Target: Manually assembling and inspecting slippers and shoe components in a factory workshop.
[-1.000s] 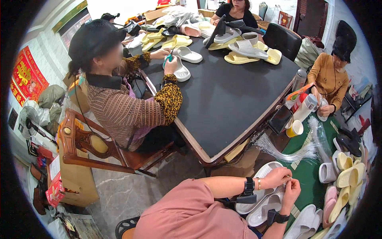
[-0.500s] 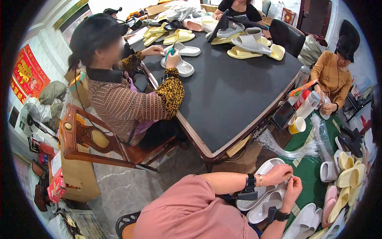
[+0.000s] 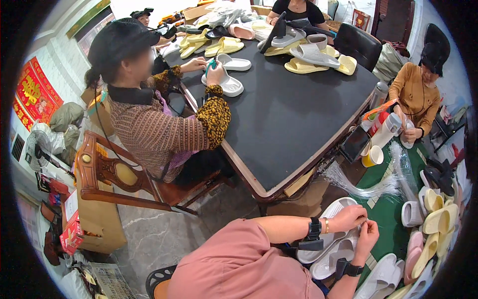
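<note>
My left hand (image 3: pixel 349 218) and my right hand (image 3: pixel 367 235) meet fingertip to fingertip above a pair of white slippers (image 3: pixel 326 263) at the lower right. Both hands are closed in a pinch. Whatever sits between the fingers is too small to make out. The slippers lie side by side under my hands, partly covered by my left wrist and its black band. Just beyond them, a bundle of thin clear plastic strands (image 3: pixel 366 188) curves across the table edge.
White slippers (image 3: pixel 379 275) and yellow slippers (image 3: pixel 438 219) crowd the right side of the green surface (image 3: pixel 386 219). A yellow paper cup (image 3: pixel 372 157) and a white bottle (image 3: pixel 386 130) stand beyond the strands. Co-workers sit round the dark table (image 3: pixel 284 134), one holding green-handled scissors (image 3: pixel 213 64).
My hands stay pinched together in almost the same place over the slippers. At the far left, a person in a cap has lifted their head.
</note>
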Demonstrator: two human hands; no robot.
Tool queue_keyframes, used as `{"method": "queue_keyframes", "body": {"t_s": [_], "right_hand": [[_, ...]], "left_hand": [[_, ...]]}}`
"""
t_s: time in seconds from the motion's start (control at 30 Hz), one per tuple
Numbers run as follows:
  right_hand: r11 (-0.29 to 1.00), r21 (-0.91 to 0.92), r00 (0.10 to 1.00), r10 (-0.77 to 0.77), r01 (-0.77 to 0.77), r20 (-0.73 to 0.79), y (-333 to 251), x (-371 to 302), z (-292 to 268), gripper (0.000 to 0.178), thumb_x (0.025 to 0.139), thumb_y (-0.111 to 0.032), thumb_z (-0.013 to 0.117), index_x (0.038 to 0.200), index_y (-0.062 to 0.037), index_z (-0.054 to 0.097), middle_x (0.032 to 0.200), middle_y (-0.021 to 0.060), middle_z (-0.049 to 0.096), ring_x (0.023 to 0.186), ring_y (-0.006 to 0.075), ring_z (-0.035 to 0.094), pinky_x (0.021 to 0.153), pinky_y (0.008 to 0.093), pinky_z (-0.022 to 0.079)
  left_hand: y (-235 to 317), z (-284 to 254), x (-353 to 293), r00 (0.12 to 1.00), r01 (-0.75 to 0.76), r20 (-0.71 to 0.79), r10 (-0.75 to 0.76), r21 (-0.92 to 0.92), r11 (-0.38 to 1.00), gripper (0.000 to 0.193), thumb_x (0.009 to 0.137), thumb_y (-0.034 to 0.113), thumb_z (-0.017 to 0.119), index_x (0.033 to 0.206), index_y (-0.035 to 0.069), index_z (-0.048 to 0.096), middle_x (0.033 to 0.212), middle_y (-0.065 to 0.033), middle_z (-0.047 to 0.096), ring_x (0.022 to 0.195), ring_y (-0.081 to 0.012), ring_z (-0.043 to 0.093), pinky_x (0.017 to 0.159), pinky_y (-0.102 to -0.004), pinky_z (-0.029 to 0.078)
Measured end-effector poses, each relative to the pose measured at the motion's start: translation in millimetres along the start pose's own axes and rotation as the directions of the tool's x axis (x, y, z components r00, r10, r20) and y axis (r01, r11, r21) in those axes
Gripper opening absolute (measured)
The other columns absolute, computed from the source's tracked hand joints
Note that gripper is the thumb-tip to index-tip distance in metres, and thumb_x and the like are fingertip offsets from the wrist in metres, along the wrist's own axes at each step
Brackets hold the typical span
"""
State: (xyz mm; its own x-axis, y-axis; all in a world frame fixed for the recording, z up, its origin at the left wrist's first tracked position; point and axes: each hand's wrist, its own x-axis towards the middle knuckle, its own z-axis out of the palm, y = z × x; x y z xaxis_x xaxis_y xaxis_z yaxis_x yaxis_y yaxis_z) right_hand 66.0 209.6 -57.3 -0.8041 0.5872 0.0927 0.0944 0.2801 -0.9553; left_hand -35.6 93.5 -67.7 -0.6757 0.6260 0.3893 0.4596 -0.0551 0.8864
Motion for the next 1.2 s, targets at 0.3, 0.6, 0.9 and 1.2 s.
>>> {"method": "queue_keyframes", "body": {"t_s": [0.3, 0.6, 0.9, 1.2], "right_hand": [[1.000, -0.005, 1.000, -0.008, 0.008, -0.009, -6.0, -2.2, 1.5, 0.008, 0.091, -0.005, 0.057, 0.084, -0.0001, 0.056, 0.070, -0.0039, 0.051, 0.061, 0.0035, 0.042, 0.053, 0.0210, 0.033], [1.000, -0.023, 1.000, -0.018, 0.018, -0.012, 0.2, -0.6, 0.8, 0.009, 0.091, -0.005, 0.057, 0.084, 0.0002, 0.055, 0.071, -0.0041, 0.051, 0.062, 0.0037, 0.041, 0.053, 0.0211, 0.034], [1.000, 0.028, 1.000, 0.004, -0.005, 0.018, 1.7, 0.0, -1.1, 0.008, 0.092, -0.005, 0.057, 0.085, -0.0009, 0.056, 0.072, -0.0047, 0.051, 0.061, 0.0027, 0.041, 0.052, 0.0200, 0.031], [0.998, 0.057, 1.000, 0.021, -0.020, -0.016, 3.0, 1.2, 0.3, 0.008, 0.091, -0.005, 0.058, 0.085, 0.0000, 0.057, 0.072, -0.0037, 0.052, 0.063, 0.0037, 0.044, 0.054, 0.0202, 0.034]], "left_hand": [[-0.5, 0.8, 0.2, 1.000, 0.000, 0.014, -0.001, 0.025, 1.000, 0.011, 0.084, 0.012, 0.062, 0.084, 0.001, 0.063, 0.080, -0.0145, 0.060, 0.078, -0.0334, 0.059, 0.068, -0.0415, 0.047], [-5.3, 2.8, 2.3, 1.000, -0.013, 0.017, 0.013, 0.017, 1.000, 0.019, 0.089, 0.020, 0.058, 0.083, 0.002, 0.060, 0.081, -0.0151, 0.060, 0.078, -0.0360, 0.058, 0.067, -0.0442, 0.046], [15.3, -9.3, 1.5, 0.999, 0.040, 0.033, -0.040, -0.014, 0.999, 0.027, 0.089, 0.028, 0.055, 0.088, 0.001, 0.056, 0.081, -0.0182, 0.059, 0.078, -0.0366, 0.057, 0.067, -0.0460, 0.043], [-8.2, 1.5, 3.7, 0.998, 0.050, 0.029, -0.047, -0.104, 0.993, 0.019, 0.092, 0.018, 0.047, 0.087, 0.000, 0.048, 0.079, -0.0196, 0.052, 0.077, -0.0386, 0.051, 0.068, -0.0451, 0.041]]}}
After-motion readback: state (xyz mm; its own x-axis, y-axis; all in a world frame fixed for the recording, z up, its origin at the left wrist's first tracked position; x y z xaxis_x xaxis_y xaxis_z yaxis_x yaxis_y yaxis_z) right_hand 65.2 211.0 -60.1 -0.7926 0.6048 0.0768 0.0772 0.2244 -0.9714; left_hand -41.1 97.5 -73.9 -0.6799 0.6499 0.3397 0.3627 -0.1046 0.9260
